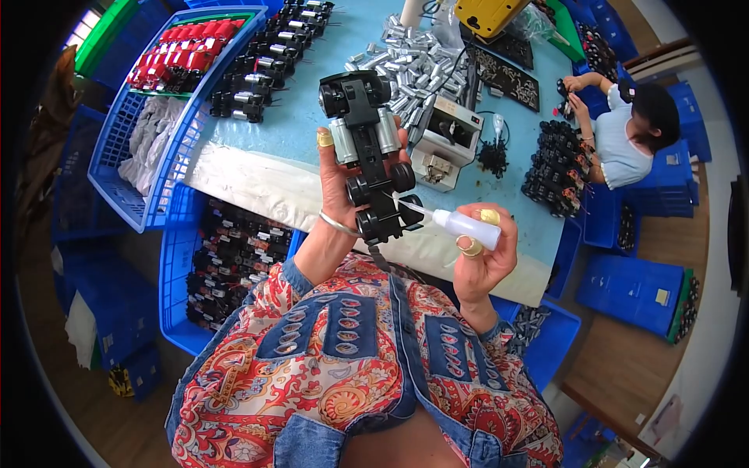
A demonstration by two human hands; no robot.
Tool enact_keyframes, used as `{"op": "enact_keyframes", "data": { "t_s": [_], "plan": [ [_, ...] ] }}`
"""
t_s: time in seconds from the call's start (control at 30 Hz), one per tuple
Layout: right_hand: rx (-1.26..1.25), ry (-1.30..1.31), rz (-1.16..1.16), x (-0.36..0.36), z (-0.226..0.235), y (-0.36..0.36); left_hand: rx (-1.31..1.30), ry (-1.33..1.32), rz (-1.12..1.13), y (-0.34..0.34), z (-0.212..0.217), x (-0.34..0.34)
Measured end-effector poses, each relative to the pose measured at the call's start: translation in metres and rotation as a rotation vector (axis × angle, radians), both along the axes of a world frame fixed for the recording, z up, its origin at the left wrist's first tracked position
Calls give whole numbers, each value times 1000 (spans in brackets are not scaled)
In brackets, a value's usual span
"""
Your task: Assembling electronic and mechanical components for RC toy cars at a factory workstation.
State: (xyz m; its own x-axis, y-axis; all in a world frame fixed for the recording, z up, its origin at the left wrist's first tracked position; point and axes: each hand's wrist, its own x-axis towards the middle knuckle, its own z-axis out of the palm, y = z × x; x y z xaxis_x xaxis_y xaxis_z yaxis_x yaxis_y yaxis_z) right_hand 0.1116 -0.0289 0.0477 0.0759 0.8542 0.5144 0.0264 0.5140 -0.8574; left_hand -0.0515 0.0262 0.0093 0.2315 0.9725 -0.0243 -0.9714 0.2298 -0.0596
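My left hand (pixel 337 183) holds up a black toy car chassis (pixel 367 148) with small black wheels and two silver cylinders on its sides, underside toward me. My right hand (pixel 484 253) grips a small translucent squeeze bottle (pixel 466 227) with a thin nozzle. The nozzle tip touches the chassis near a lower wheel (pixel 406 207). Both hands hover over the near edge of the light blue table (pixel 296 125).
A pile of silver cylinders (pixel 406 62) and a small white machine (pixel 446 140) sit behind the chassis. Rows of black assemblies (pixel 273 54) lie at far left. Blue crates (pixel 168 117) hold red parts, white bags and black parts. Another person (pixel 624 132) works at the right.
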Motion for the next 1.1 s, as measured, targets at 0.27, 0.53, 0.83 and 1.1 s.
{"op": "enact_keyframes", "data": {
  "t_s": [0.27,0.53,0.83,1.1],
  "plan": [
    [-3,-8,-11,2,1,0,16,-13,30,-1,1,3],
    [-3,9,-12,4,3,-1,12,-18,27,-1,-4,4],
    [0,68,-30,8,5,-1,54,79,111,1,7,7],
    [-100,167,-8,21,14,-5,225,499,210,-1,31,1]
  ]
}}
